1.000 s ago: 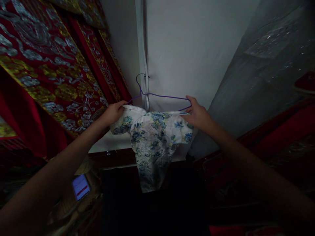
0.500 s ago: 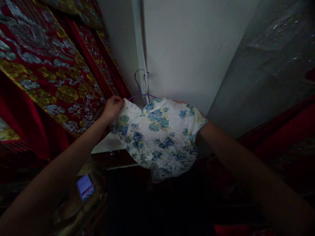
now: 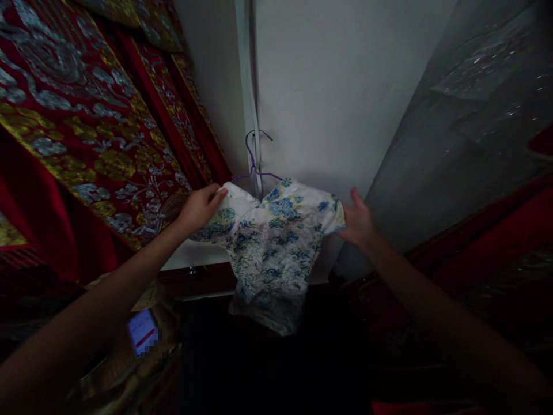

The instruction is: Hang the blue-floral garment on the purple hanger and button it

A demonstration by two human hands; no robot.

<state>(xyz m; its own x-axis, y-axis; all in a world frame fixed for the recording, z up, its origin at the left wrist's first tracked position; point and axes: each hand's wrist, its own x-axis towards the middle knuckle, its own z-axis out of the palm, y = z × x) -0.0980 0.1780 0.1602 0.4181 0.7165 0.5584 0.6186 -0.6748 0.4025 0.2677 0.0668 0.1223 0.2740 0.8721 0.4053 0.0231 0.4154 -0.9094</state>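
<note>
A small white short-sleeved blouse (image 3: 272,248) with blue and green flowers hangs in front of me on a thin purple hanger (image 3: 253,167). My left hand (image 3: 201,210) pinches the blouse at its left shoulder, thumb and fingers closed on the cloth. At the other side, my right hand (image 3: 358,220) is by the cuff of the right sleeve, its thumb stretched up and apart. The sleeve edge hides some of its fingertips. Creases run across the blouse front, and its hem hangs in shadow.
Red cloth with gold and silver embroidery (image 3: 99,132) hangs on the left. A pale strap (image 3: 245,69) runs down the white wall (image 3: 337,86) behind the hanger. Clear plastic sheeting (image 3: 458,127) covers the right side. A lit phone screen (image 3: 142,331) shows at lower left.
My right hand has come out from inside the right sleeve to its cuff. The blouse now hangs narrower and lower, and the hanger has shifted slightly right and down. My left hand keeps its pinch.
</note>
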